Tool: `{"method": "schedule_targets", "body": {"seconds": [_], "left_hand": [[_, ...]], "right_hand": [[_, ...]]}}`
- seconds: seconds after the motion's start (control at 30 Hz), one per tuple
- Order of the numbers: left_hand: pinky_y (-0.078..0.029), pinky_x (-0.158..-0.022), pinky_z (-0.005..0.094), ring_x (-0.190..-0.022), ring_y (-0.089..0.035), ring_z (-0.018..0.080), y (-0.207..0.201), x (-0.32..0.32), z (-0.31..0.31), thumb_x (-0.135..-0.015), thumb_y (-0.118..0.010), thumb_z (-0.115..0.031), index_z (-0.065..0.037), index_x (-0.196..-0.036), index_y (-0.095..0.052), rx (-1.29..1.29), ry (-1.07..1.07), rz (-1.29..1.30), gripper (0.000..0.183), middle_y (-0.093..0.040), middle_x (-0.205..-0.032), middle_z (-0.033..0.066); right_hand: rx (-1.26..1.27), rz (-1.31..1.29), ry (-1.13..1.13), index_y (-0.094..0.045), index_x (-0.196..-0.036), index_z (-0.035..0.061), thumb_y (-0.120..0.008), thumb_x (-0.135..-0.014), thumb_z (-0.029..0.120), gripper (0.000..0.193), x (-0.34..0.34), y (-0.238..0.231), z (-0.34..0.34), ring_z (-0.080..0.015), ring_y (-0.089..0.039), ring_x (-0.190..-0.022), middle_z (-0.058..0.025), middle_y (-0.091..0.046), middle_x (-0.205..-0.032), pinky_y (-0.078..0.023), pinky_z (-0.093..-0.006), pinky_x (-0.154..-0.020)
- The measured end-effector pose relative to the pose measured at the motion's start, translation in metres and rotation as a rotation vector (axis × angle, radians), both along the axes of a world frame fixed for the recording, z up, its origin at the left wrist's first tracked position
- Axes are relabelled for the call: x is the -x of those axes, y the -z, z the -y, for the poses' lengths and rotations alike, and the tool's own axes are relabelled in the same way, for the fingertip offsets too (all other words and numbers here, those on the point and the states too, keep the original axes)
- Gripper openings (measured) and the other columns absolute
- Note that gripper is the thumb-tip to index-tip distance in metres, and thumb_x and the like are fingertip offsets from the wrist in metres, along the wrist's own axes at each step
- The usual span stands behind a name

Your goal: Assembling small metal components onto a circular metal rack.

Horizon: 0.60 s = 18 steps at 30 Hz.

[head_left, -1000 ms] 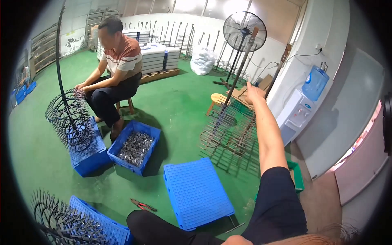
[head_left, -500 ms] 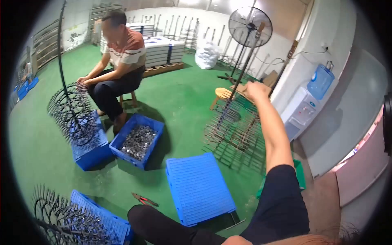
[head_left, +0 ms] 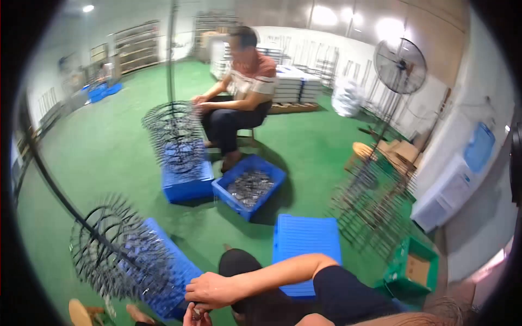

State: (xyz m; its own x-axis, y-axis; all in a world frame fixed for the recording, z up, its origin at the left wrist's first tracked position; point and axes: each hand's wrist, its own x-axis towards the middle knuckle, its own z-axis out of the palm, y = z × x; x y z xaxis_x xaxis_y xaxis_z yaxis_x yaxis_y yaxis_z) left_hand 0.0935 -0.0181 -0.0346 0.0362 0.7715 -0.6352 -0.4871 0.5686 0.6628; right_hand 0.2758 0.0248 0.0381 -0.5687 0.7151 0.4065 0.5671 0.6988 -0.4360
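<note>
A worker's hands meet over a small grey piece (head_left: 197,313) at the lower edge of view, beside a black, pronged rack (head_left: 117,247) on a green workshop floor (head_left: 321,136).

The left hand (head_left: 194,317), partly cut off by the lower edge, appears to pinch the blurred piece between its fingertips; the right hand (head_left: 212,289) bends down just above it, its fingertips hidden, so whether it grips anything cannot be told. The rack, with its long pole, leans over a blue crate (head_left: 182,261) to the left of the hands. Farther off, a co-worker (head_left: 253,76) sits with both hands at a second pronged rack (head_left: 173,133), near a blue tub (head_left: 231,201) of small grey pieces (head_left: 251,188).
</note>
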Motion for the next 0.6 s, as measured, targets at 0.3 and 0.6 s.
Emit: {"method": "schedule_targets", "body": {"seconds": [0.3,0.6], "left_hand": [[-0.046,-0.073,0.0204,-0.093,-0.062,0.0159,-0.011,0.095,0.028,-0.094,-0.053,-0.016,-0.005,-0.117,-0.058,-0.124,0.019,0.272,0.026,-0.062,-0.107,0.0069],[-0.050,-0.073,0.0252,-0.084,-0.062,0.0154,-0.031,0.089,0.021,-0.094,-0.048,-0.014,-0.001,-0.125,-0.052,-0.128,0.061,0.270,0.034,-0.064,-0.099,0.0095]], "right_hand": [[0.314,-0.149,-0.272,-0.061,-0.089,0.0072,-0.062,-0.077,0.015,0.015,0.100,0.028,0.006,-0.0278,-0.055,-0.070,-0.0073,-0.054,-0.081,-0.045,-0.0356,-0.057],[0.159,-0.049,-0.061,-0.059,-0.075,0.0080,-0.062,-0.076,0.018,0.010,0.113,0.037,0.003,-0.0294,-0.055,-0.061,-0.0064,-0.055,-0.076,-0.043,-0.0364,-0.052]]}}
